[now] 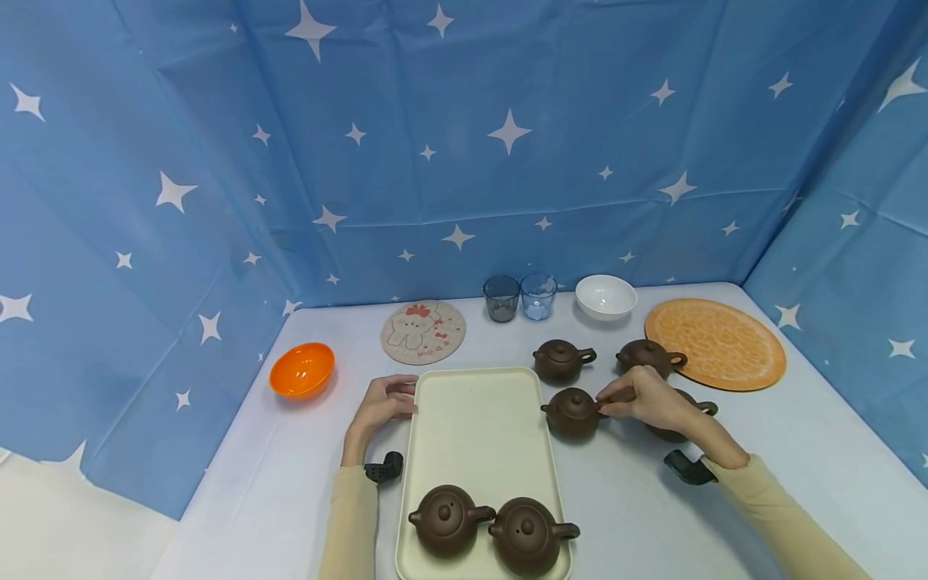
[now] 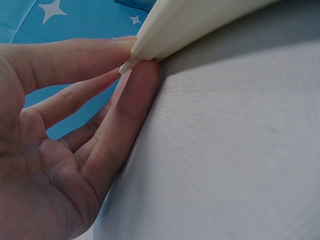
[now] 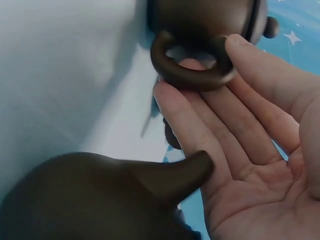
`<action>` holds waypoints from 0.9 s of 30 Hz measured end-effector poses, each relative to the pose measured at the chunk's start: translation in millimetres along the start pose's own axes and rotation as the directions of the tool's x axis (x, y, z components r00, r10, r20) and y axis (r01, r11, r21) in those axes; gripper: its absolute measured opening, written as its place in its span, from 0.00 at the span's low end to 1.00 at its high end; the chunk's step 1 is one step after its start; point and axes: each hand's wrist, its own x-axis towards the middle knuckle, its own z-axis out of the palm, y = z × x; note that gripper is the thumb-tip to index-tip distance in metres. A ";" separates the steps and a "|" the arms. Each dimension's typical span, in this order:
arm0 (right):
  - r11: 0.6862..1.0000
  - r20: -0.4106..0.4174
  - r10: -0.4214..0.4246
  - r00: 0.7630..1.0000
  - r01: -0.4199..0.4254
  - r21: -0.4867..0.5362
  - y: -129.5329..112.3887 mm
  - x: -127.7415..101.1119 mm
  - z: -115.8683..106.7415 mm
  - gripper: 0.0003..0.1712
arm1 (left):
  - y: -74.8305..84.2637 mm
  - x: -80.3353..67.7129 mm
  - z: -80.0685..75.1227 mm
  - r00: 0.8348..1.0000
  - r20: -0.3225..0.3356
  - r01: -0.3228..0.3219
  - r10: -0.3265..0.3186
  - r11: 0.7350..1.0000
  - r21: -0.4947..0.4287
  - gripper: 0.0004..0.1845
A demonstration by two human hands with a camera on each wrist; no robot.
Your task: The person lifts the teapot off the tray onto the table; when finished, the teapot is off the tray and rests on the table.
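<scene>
My left hand (image 1: 383,403) pinches the left rim of a cream tray (image 1: 474,435); the left wrist view has the tray edge (image 2: 165,35) between thumb and fingers. My right hand (image 1: 645,396) grips the handle (image 3: 192,75) of a dark brown teapot (image 1: 571,415) just right of the tray, a fingertip showing through the loop. On the tray's near end stand two similar teapots, one at left (image 1: 445,524) and one at right (image 1: 524,544). Behind the held teapot is another teapot (image 1: 558,364). Two more, a far teapot (image 1: 641,354) and a partly hidden teapot (image 1: 670,431), stand by my right hand.
At the back are a grey glass (image 1: 501,300), a blue glass (image 1: 538,298) and a white bowl (image 1: 606,298). An orange bowl (image 1: 302,370) and a round bunny mat (image 1: 423,333) lie left; an orange oval mat (image 1: 718,346) lies right. Starry blue cloth (image 1: 464,177) surrounds the table.
</scene>
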 end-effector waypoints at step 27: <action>0.976 0.015 -0.097 0.995 0.092 0.200 -47.6 -30.2 18.2 0.14 | -2.0 4.7 -3.7 0.999 0.042 0.008 -0.007 1.000 -0.020 0.32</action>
